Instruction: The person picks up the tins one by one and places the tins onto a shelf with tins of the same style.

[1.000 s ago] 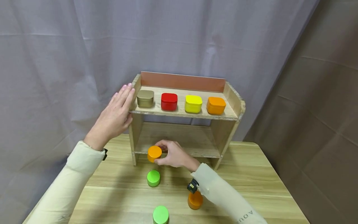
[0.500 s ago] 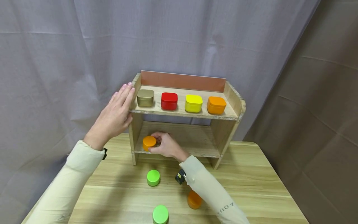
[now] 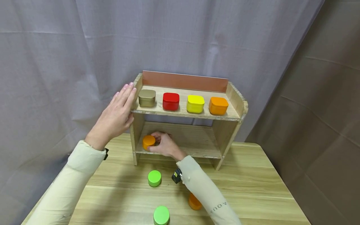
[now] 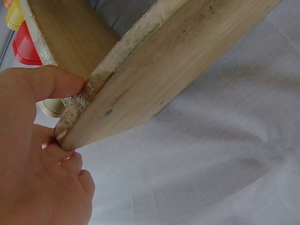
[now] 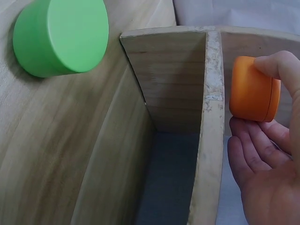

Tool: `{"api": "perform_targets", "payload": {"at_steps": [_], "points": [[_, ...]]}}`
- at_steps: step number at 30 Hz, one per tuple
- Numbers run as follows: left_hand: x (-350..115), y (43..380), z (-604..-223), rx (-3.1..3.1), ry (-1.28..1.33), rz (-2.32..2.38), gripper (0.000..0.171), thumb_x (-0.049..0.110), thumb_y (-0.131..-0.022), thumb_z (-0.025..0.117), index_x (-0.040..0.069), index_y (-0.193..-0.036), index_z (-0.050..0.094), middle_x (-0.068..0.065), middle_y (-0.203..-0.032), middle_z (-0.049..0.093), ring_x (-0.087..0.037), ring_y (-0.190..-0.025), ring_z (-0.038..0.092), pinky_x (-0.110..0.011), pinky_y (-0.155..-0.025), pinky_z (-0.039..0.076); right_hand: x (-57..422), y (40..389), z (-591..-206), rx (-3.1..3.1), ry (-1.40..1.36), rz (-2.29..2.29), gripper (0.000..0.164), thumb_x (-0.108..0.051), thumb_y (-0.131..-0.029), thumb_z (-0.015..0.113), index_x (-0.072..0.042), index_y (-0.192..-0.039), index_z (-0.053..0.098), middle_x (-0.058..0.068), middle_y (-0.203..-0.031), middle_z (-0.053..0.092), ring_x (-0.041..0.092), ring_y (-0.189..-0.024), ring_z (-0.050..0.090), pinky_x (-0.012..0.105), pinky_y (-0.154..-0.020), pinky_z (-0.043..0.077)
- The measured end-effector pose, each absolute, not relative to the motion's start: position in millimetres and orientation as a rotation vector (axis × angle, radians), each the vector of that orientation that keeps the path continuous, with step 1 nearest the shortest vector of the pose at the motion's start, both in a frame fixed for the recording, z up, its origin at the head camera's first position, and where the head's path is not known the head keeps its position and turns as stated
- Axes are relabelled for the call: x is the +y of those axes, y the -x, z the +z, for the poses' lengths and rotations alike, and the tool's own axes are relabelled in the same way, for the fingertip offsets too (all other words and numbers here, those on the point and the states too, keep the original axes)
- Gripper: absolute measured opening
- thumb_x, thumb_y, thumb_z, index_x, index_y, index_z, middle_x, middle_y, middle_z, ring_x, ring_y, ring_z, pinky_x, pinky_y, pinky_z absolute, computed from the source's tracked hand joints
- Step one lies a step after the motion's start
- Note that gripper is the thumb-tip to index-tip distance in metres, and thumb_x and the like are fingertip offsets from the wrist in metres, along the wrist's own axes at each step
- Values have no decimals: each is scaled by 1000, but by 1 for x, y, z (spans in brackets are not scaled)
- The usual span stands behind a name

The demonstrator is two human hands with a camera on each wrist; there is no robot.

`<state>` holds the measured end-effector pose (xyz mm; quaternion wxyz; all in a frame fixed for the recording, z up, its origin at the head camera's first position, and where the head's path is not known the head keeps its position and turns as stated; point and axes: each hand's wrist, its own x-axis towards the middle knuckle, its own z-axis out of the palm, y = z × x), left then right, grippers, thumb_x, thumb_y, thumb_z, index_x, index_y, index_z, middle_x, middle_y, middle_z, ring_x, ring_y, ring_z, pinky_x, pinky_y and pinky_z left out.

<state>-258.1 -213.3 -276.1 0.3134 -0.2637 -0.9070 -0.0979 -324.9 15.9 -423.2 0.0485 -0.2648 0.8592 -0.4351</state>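
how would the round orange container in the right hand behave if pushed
The orange container looks rigid, its walls undented. Its smooth surface may slide easily. It seems too squat to tip readily, though its round side could roll if laid down.

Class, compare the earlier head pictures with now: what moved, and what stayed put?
The right hand, still gripping the round orange container, has moved it forward and slightly left, into the lower level of the wooden shelf unit. The left hand, the two green containers and the four upper containers stayed put.

Curtained-off workspace, grey drapes [image 3: 180, 37], wooden table [image 3: 250, 178]
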Motion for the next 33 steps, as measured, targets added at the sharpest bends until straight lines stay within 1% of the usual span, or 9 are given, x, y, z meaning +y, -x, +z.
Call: {"api": "perform_targets", "payload": {"at_steps": [6,14,18,23,26,33], "points": [[-214,258,-276,-2379,702,-267,89,0,-89,66,-5,-165,20,-21,-177,15,-41,-163,20,-60,-134,21,13,325,-425,2631,828,-1304,58,-19,-83,87,0,-132,65,13,-121,74,21,-103,70,30,-95,60],[-212,259,-276,-2374,698,-256,88,1,-89,66,-5,-165,21,-22,-177,16,-41,-163,20,-61,-133,23,12,325,-427,2631,845,-1301,54,-20,-85,86,-3,-132,66,11,-122,74,20,-105,70,29,-95,60],[-213,259,-276,-2375,695,-255,88,1,-89,65,-5,-165,22,-22,-177,16,-41,-163,21,-60,-133,22,15,325,-427,2629,891,-1290,56,-20,-85,86,-2,-134,65,12,-126,74,24,-112,70,32,-101,59],[-212,259,-276,-2378,697,-257,88,1,-89,66,-5,-165,22,-22,-177,16,-41,-163,21,-61,-133,22,27,320,-420,2658,931,-1238,65,-20,-86,86,2,-141,61,15,-137,70,27,-123,68,38,-113,54],[-213,258,-276,-2376,696,-257,89,0,-88,66,-5,-165,22,-22,-177,16,-41,-163,20,-61,-133,23,37,314,-414,2708,957,-1171,70,-23,-85,87,2,-145,59,15,-141,68,27,-127,67,39,-116,53],[-213,260,-275,-2383,696,-256,89,0,-89,66,-5,-165,21,-22,-177,16,-40,-164,19,-60,-133,22,65,294,-399,2745,1007,-1078,70,-27,-86,86,-1,-146,59,15,-143,68,27,-129,67,41,-116,53]]}}
